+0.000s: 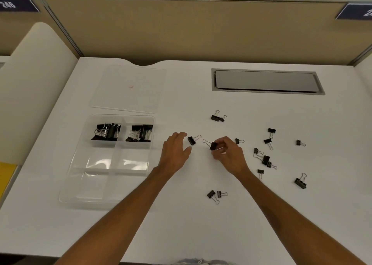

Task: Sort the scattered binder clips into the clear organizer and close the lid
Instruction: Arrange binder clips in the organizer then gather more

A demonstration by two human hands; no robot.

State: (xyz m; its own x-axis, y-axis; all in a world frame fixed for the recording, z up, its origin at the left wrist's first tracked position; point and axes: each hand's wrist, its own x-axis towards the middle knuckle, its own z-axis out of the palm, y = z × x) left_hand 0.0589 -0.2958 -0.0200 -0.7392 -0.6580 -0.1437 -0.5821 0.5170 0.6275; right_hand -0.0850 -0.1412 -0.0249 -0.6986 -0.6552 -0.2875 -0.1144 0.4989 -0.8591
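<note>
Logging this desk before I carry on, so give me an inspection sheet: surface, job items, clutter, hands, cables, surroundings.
Surface: white desk, grey hatch set in it.
Job's things: organizer open, stored clips in its two far compartments; lid flat behind it; loose clips scattered to the right.
Clutter: nothing seen.
Hands: left hand open beside a lying clip; right hand pinches a second clip.
Cables: nothing seen.
Surroundings: tan partition behind the desk.

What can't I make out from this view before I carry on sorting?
All in the head view:
- piled clips in the two far compartments: they overlap, so there is no exact count.
- held clip: partly covered by the right grip.
- organizer: glare on the clear plastic blurs the near dividers.
- sign at top right: its number is cut off by the frame edge.
</note>
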